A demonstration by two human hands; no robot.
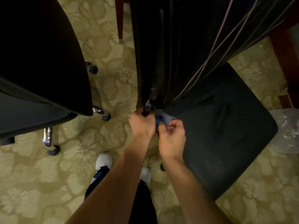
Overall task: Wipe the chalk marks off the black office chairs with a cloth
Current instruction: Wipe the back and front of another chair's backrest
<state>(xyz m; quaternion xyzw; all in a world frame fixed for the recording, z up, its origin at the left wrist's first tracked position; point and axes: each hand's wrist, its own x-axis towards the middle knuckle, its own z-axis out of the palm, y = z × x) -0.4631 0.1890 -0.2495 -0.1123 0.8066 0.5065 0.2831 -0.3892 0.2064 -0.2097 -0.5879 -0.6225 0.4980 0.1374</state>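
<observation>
Cloth (163, 119) bunched, pale blue, against chair (226, 126)

Head view, steeply downward, close above hands (156, 128), carpet (32, 175) below

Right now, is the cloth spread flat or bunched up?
Bunched up: the blue cloth is a crumpled wad pinched in the right hand, beside the left hand at the chair.

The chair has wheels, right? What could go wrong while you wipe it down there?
The chair might roll away, since the left hand only grips its lower corner. The blue cloth, bunched in the right hand, may miss chalk in that dark spot. A shoe stands near the other chair's wheel, an easy trip.
</observation>
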